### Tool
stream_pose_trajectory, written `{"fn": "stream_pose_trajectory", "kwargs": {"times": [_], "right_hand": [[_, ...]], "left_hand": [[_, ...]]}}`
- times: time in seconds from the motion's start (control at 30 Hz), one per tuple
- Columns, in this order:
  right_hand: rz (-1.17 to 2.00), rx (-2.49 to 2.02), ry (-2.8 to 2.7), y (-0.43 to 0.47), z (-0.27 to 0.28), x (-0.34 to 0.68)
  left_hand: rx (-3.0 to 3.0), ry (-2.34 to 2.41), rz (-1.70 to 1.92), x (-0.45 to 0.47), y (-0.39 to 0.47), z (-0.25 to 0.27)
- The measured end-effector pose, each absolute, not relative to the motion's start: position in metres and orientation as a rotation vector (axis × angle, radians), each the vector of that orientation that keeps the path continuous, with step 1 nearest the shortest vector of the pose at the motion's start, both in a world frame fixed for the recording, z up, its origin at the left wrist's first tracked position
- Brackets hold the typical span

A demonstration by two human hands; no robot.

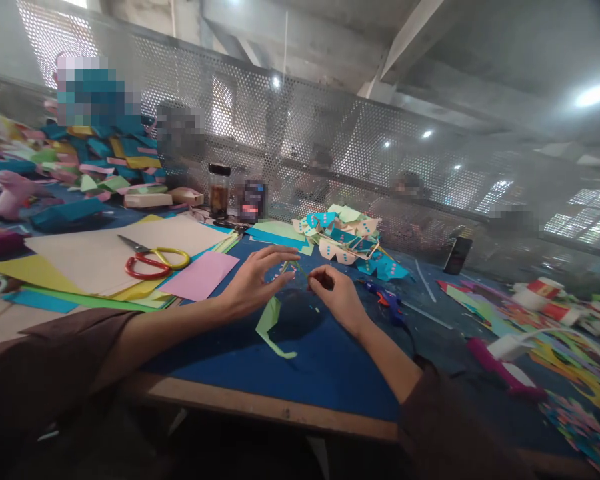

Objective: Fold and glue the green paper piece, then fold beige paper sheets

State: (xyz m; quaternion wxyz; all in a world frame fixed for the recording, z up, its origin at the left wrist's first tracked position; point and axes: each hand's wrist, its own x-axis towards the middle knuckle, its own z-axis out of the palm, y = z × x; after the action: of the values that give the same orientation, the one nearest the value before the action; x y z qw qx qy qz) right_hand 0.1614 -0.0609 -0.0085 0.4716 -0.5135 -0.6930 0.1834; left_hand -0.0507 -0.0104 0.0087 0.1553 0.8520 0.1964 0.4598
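Note:
Above the blue tabletop my left hand [260, 280] is open, its fingers stretched forward and its thumb apart. A thin green paper strip [301, 270] shows between my two hands, partly hidden by the left fingers. My right hand [334, 293] is closed in a pinch at the strip's right end. Below my left hand, a curled light green paper offcut [269, 325] lies on the table. To the right of my right hand rests a blue glue gun [387, 300] with an orange trigger.
Red-and-yellow-handled scissors [157, 262] lie on large paper sheets [90, 250] at left, near a pink sheet [200, 277]. Folded paper pieces with dots [340, 233] pile up ahead. A lidded jar [219, 193] stands behind. A magenta power strip [505, 370] and paper scraps lie right.

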Motion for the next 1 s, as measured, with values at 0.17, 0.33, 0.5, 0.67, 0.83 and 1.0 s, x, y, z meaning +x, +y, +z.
{"fn": "stream_pose_trajectory", "kwargs": {"times": [0.17,0.33,0.5,0.67,0.83,1.0], "right_hand": [[0.372,-1.299,-1.672,-0.062,-0.006,0.160],[0.395,-1.276,-1.618,-0.062,-0.002,0.159],[0.431,-1.213,-1.596,-0.063,0.000,0.157],[0.419,-1.217,-1.608,-0.064,0.000,0.156],[0.443,-1.231,-1.635,-0.065,-0.001,0.155],[0.464,-1.235,-1.696,-0.068,-0.001,0.150]], "left_hand": [[2.414,0.571,1.302,-0.051,-0.014,0.011],[2.261,0.631,1.305,-0.051,-0.016,0.015],[2.154,0.702,1.233,-0.050,-0.016,0.016],[2.133,0.698,1.209,-0.049,-0.016,0.017],[2.118,0.681,1.131,-0.049,-0.018,0.018],[2.012,0.662,1.018,-0.048,-0.016,0.014]]}}
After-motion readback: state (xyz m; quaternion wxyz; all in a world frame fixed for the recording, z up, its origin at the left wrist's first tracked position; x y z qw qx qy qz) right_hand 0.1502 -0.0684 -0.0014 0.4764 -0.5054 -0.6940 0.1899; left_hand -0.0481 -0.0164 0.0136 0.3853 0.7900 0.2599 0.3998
